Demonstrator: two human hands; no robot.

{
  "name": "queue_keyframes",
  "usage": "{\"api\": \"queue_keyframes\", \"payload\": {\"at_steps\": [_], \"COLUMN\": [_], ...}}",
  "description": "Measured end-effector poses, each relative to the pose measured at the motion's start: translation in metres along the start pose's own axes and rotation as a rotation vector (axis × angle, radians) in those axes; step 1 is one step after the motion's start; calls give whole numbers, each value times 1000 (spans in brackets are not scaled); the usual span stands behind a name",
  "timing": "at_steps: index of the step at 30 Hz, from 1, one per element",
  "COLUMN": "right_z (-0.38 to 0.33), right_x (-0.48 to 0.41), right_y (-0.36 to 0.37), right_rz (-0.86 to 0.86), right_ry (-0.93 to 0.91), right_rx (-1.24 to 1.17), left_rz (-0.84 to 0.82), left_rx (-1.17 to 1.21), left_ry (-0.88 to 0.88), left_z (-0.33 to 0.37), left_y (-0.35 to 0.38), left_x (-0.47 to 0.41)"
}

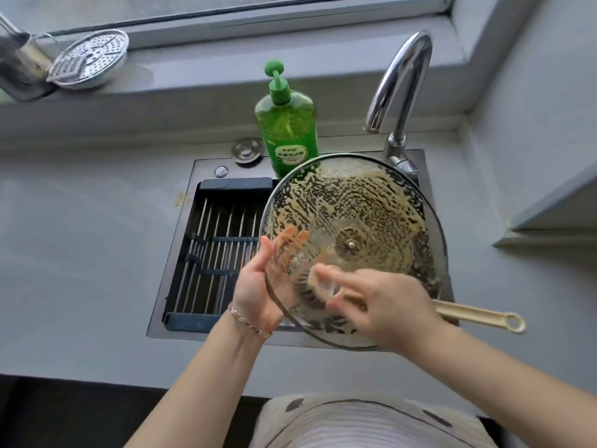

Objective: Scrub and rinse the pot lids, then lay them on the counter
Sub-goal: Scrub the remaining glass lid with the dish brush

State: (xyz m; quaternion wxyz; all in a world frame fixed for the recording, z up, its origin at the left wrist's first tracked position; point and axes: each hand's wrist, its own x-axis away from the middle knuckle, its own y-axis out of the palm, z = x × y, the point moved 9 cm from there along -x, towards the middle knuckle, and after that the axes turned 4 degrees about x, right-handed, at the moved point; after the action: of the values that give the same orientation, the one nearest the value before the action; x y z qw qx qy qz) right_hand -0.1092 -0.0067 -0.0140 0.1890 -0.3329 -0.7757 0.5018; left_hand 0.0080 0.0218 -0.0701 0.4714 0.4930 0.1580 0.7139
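Grey counter rings our sink; left hand grips the soapy glass lid, blurred right hand seemingly clutches the brush

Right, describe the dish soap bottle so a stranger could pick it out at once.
Start at the sink set in the grey counter. On its back rim, left of the curved chrome faucet, stands the soap bottle. It is the only green thing there: see-through plastic with a pump top, beside a small round metal cap.

Your left hand pinches the lid at its rim, fingers behind it; your right hand grips the brush.
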Motion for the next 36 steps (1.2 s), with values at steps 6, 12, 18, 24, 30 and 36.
{"api": "queue_keyframes", "payload": {"at_steps": [6, 12, 18, 24, 30, 36], "right_z": [-3, 31, -4, 46, 54, 45], "right_x": [3, -14, 3, 9, 20, 16], "right_y": [15, 16, 27, 27, 30, 12], "right_rz": [-62, -150, -289, -236, -204, -105], "right_ry": [37, 213, 104, 283, 222, 212], "right_rx": [-9, -31, -130, -96, 64, 315], "left_rz": [81, 91, 200, 252, 271, 314], "left_rx": [-67, -114, -111, -159, -186, -185], "left_ry": [-86, -134, -59, -22, -18, -14], "left_z": [-23, -27, -14, -3, -2, -3], "left_y": [-14, -18, -29, -37, -36, -28], "left_x": [-4, -6, -7, -8, -5, -6]}}
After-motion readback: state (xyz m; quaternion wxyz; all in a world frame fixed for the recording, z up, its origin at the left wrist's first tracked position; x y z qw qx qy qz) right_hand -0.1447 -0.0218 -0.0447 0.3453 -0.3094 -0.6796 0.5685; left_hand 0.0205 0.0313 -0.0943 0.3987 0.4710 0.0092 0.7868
